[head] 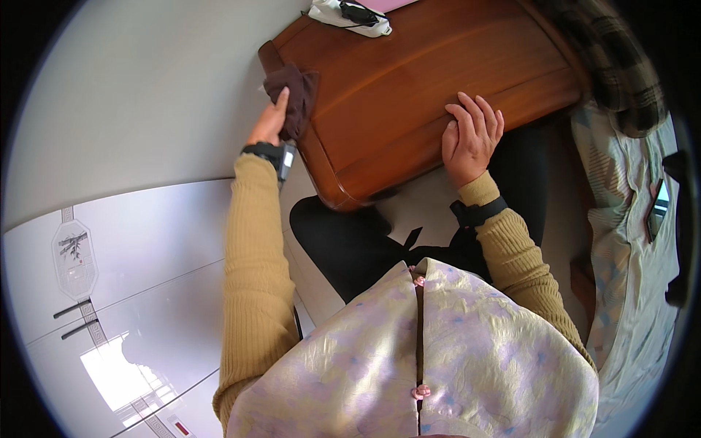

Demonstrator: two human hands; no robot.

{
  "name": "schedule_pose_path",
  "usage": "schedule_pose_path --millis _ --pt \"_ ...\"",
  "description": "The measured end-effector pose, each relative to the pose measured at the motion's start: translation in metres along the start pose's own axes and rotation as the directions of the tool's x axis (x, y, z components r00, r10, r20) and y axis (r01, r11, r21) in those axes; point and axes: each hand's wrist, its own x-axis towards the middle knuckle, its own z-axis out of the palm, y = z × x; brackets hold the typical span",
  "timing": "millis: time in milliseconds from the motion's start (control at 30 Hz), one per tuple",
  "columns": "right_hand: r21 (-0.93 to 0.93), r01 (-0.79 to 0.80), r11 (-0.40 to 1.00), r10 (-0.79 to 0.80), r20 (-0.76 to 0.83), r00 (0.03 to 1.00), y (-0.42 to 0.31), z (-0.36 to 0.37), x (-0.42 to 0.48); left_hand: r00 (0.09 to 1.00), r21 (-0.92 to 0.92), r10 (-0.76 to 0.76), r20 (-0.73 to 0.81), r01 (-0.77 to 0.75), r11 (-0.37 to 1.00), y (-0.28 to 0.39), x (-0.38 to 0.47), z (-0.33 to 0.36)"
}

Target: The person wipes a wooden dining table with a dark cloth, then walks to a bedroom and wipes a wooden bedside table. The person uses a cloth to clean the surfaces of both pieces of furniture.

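A dark brown cloth lies bunched over the left edge of a polished wooden table. My left hand grips this cloth, with the thumb on top and the other fingers hidden beneath or behind it. On the near edge of the tabletop rests my right hand. Its fingers are spread a little and hold nothing. Both wrists wear black straps, and the left one carries a small device.
A white power strip with a black plug and cord sits at the table's far side. Plaid fabric lies to the right, above a pale patterned cover with a phone on it. White glossy cabinets and a wall stand left.
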Motion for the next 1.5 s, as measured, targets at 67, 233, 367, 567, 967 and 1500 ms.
schedule_pose_path --millis 67,233,367,567,967,1500 --pt "-0.001 -0.006 1.000 0.006 -0.007 1.000 0.000 0.001 0.000 0.998 -0.095 0.053 0.019 -0.051 0.994 -0.010 -0.036 0.014" --pt "-0.008 -0.007 1.000 0.007 -0.010 1.000 -0.001 0.001 0.000 0.985 -0.076 0.174 -0.011 -0.174 0.982 -0.044 -0.111 0.042" --pt "0.004 0.006 1.000 -0.005 -0.001 1.000 0.001 0.000 0.000 0.956 -0.119 0.291 -0.039 -0.294 0.948 -0.074 -0.150 0.059" --pt "0.001 0.023 1.000 -0.023 0.000 1.000 0.004 0.001 0.000 0.852 0.092 0.455 -0.260 -0.447 0.890 -0.106 -0.181 0.091" --pt "-0.020 0.035 0.999 -0.035 0.018 0.999 0.002 0.002 0.000 0.667 0.532 0.598 -0.444 -0.340 0.775 -0.119 -0.206 0.141" --pt "0.101 0.075 0.992 -0.081 0.058 0.995 0.006 -0.009 0.004 0.525 0.927 0.849 0.062 -0.346 0.146 -0.031 -0.175 0.219"
